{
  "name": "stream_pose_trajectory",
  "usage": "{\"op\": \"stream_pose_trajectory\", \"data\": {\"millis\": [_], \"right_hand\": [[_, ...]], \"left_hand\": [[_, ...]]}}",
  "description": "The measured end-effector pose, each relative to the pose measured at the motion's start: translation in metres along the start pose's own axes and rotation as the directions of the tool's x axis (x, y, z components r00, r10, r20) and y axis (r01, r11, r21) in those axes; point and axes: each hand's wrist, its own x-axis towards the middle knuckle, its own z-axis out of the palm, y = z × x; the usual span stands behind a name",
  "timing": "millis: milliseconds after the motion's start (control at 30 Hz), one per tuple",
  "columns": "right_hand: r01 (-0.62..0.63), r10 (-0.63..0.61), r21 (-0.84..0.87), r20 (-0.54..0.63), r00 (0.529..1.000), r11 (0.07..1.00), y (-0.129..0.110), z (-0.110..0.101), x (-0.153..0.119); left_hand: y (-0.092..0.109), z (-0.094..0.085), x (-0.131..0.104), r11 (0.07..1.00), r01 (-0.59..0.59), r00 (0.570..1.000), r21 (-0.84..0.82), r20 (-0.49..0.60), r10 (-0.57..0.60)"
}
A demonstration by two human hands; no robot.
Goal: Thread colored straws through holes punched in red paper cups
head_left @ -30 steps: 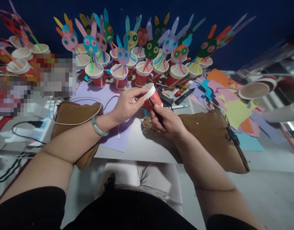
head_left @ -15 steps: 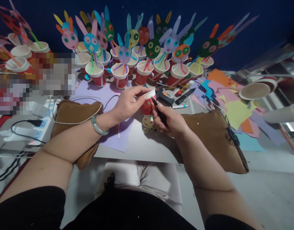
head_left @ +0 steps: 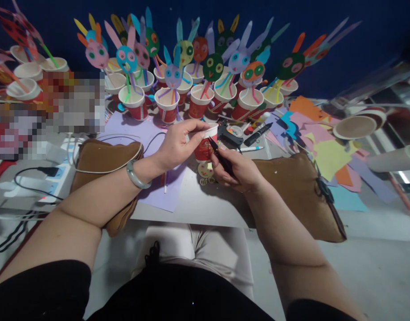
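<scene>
My left hand (head_left: 178, 145) is closed on a red paper cup (head_left: 202, 150) with a white rim, thumb and fingers at its upper edge. In my right hand (head_left: 236, 167) is a slim black pointed tool (head_left: 221, 156); its kind is not clear, as the fingers cover much of it. Its tip is at the cup's right side, but whether it touches the wall I cannot tell. Just below the cup, a round pale yellow paper face (head_left: 205, 169) and two small lettered discs (head_left: 207, 181) lie on the white table (head_left: 191, 209).
Several red cups (head_left: 166, 109) with paper animal faces on straws stand along the back. A black glue gun (head_left: 230, 136) and a black marker (head_left: 258, 133) lie behind my right hand. Brown cushions (head_left: 295, 191) flank my arms. Paper scraps (head_left: 335, 151) and a power strip (head_left: 63, 169) lie at the sides.
The cup has shifted slightly to the left. The black tool's tip has moved a little left and down along it. Both hands keep their hold.
</scene>
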Motion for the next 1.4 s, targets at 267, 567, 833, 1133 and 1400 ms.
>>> {"op": "stream_pose_trajectory", "data": {"millis": [267,567,833,1133,1400], "right_hand": [[-0.041,0.038,0.063,0.039,0.999,0.997,-0.0028,-0.0008,-0.001],[-0.051,0.048,0.077,0.041,0.998,0.996,-0.0038,0.0002,-0.003],[-0.013,0.012,0.053,0.027,1.0,0.999,-0.0033,0.0019,-0.0016],[0.006,-0.006,0.016,-0.022,1.0,1.0,-0.0016,0.0031,-0.0014],[-0.024,0.024,-0.019,-0.007,1.0,1.0,-0.0031,0.0005,-0.0012]], "left_hand": [[0.0002,0.0009,-0.0003,0.999,-0.034,0.999,0.01,-0.006,0.034],[0.0003,-0.0015,0.0002,1.0,-0.016,1.0,0.016,0.027,0.015],[0.0018,-0.0037,0.0021,1.0,-0.009,0.999,-0.006,0.051,0.009],[0.0,-0.0037,0.0027,1.0,-0.008,0.998,-0.006,0.062,0.009],[0.0021,-0.005,0.0035,1.0,0.025,0.997,-0.007,0.078,-0.024]]}}
